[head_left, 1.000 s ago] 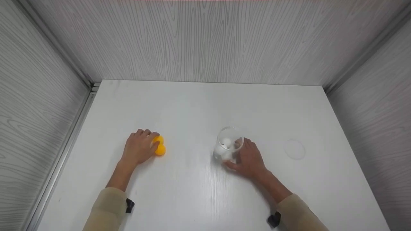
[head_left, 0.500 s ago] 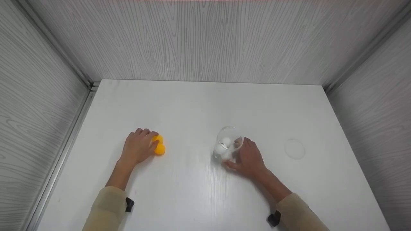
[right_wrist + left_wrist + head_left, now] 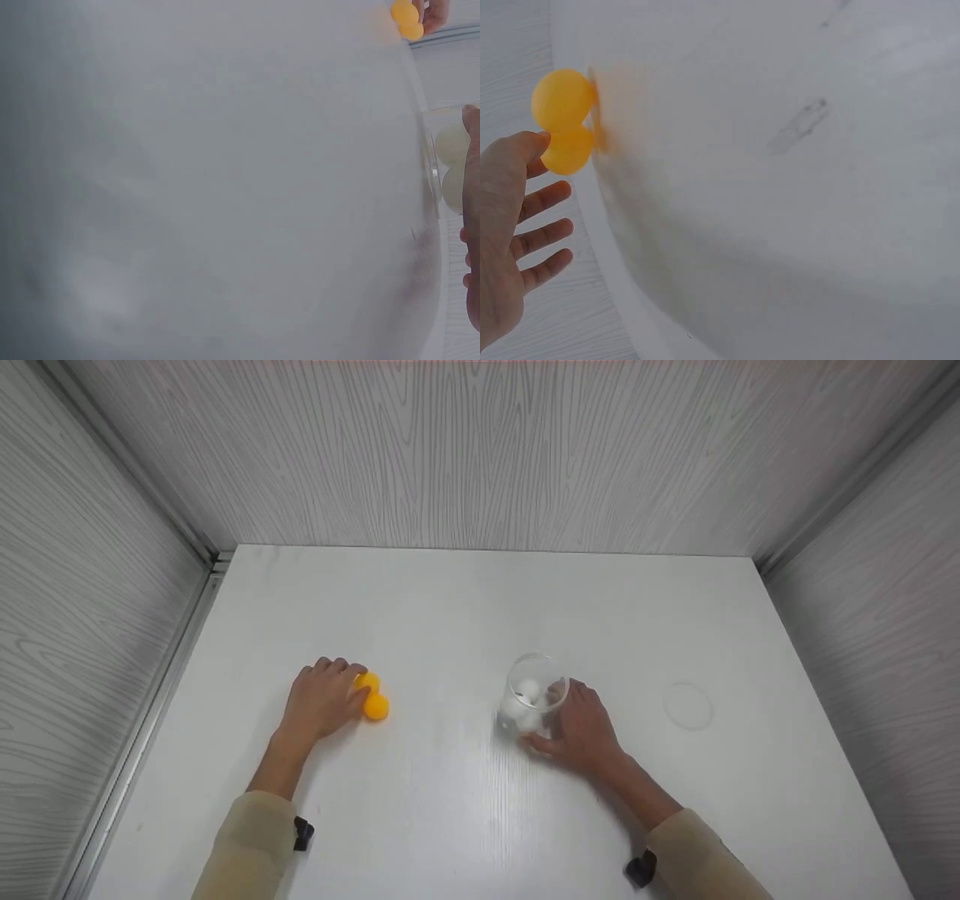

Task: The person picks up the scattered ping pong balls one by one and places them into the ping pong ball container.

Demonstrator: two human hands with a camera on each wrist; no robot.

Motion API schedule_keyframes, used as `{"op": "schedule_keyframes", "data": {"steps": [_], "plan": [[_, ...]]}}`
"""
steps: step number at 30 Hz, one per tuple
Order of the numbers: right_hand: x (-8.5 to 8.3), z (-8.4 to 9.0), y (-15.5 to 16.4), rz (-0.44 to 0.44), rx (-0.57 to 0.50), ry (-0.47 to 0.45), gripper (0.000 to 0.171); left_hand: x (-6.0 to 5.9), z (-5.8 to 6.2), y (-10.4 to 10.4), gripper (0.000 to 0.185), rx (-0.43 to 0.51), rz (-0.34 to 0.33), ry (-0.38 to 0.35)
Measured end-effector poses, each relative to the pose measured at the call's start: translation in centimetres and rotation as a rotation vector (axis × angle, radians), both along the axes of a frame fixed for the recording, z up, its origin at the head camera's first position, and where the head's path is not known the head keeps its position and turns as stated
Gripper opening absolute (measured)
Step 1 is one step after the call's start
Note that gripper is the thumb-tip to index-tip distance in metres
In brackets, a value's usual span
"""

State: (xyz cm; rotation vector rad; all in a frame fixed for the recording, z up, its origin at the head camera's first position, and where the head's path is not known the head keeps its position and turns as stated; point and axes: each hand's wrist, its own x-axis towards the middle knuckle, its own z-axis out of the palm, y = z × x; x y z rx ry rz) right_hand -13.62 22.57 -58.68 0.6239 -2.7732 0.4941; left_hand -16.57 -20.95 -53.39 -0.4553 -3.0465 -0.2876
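Two orange ping-pong balls lie against each other at the left of the white table. My left hand (image 3: 321,701) pinches the farther orange ball (image 3: 367,683) between thumb and index finger; its other fingers are spread apart in the left wrist view. The nearer orange ball (image 3: 562,100) sits beside the thumb, outside the pinch. Right of the middle stands an upright clear cup (image 3: 538,706) with several white balls (image 3: 453,187) inside. My right hand (image 3: 583,733) curls round the cup's right side, with the thumb at its near side.
A thin transparent ring or round lid (image 3: 688,706) lies flat on the white table (image 3: 450,615), to the right of the cup. Grey wood-grain panels (image 3: 480,457) enclose the table at the back and both sides.
The nearer orange ball has shifted very slightly to the right, away from the left thumb. The right hand and cup have stayed in place.
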Motion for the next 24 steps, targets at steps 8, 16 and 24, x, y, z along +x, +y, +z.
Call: {"op": "schedule_keyframes", "data": {"steps": [8,16,24], "plan": [[0.06,0.06,0.12,-0.003,-0.017,-0.064,0.094,-0.24,-0.28,-0.05,0.040,-0.021,-0.016,0.000],[-0.06,0.01,0.12,0.003,-0.003,-0.052,0.100,-0.44,-0.49,0.18,0.041,-0.019,-0.015,-0.007],[0.04,0.20,0.03,0.005,-0.014,-0.058,0.096,-0.53,-0.57,0.16,0.042,0.000,-0.011,-0.005]]}}
